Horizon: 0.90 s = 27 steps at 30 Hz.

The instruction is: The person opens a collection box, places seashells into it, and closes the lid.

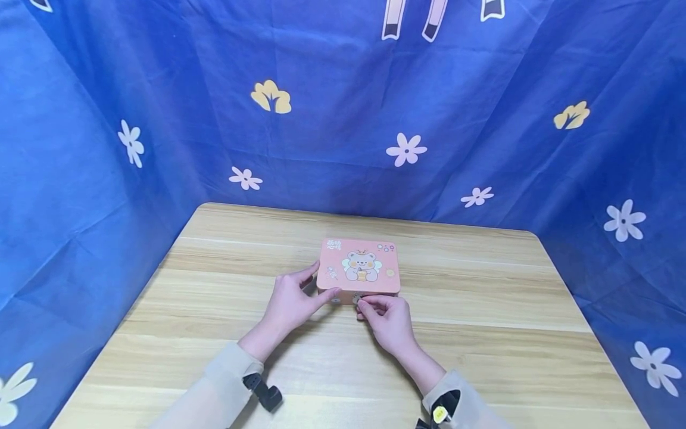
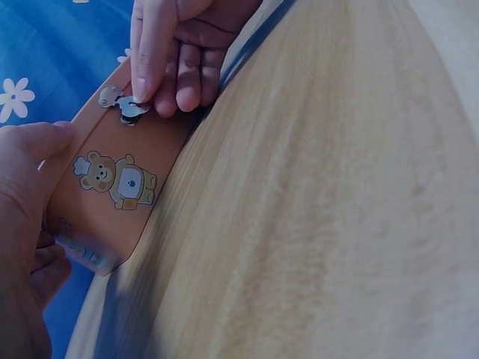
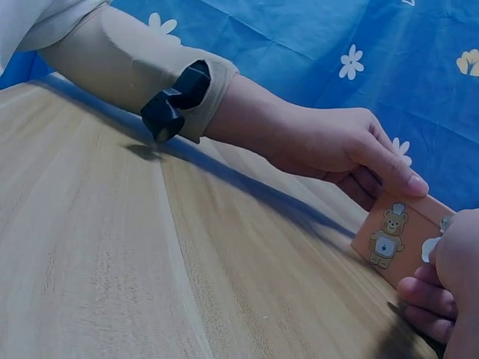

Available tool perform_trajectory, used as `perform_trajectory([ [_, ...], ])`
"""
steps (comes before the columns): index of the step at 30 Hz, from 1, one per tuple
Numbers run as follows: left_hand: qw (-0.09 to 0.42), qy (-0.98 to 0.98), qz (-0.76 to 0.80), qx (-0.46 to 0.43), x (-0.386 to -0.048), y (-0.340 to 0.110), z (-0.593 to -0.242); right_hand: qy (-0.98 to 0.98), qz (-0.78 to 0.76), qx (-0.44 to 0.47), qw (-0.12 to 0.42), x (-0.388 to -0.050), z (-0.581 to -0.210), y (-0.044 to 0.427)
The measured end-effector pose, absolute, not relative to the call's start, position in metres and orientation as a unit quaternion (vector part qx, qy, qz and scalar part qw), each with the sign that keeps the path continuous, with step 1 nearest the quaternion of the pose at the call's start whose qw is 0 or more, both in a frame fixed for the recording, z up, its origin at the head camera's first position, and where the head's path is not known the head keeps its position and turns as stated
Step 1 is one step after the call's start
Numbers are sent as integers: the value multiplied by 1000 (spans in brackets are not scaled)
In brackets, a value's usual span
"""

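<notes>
A pink tin box with a cartoon bear on its lid lies on the table, its lid down. My left hand holds the box's left end, thumb at the front top edge and fingers round the side. At the middle of the front, a silver metal clasp is pinched by the thumb and forefinger of my right hand. That hand partly covers the clasp in the right wrist view. A small chef bear is printed on the front wall.
The box stands on a light wood-grain table. A blue cloth with white flowers and yellow trees hangs behind the table and along both sides. Black straps with small devices sit round both sleeved wrists.
</notes>
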<state>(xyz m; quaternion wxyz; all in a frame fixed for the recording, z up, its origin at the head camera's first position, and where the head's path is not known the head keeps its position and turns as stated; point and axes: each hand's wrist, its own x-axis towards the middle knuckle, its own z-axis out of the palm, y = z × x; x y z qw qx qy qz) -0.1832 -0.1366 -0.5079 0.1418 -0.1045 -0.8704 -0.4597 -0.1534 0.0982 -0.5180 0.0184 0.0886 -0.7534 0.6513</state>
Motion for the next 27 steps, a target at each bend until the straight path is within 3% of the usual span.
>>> perform_trajectory([
  [9, 155, -869, -456, -111, -181, -137, -505, -799, 589, 111, 50, -153, -517, 99],
  [27, 151, -874, -449, -108, -180, -141, -501, -798, 594, 85, 60, -153, -513, 105],
])
